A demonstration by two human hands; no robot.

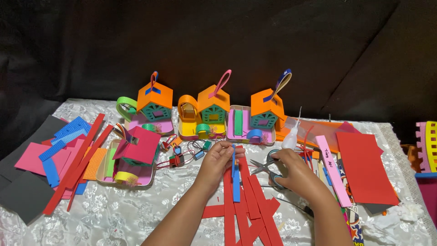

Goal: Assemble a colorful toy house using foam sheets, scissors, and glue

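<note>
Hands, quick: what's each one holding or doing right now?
Left hand: fingers pinched shut on a blue foam strip, held upright over red strips.
Right hand: closed around small scissors, blades open.

I see black fabric backdrop [218, 41] filling whole rear, creased in folds. Below it, table under white lace floral-pattern cloth [114, 214]. Light even, bright on cloth, backdrop stays dark.
</note>
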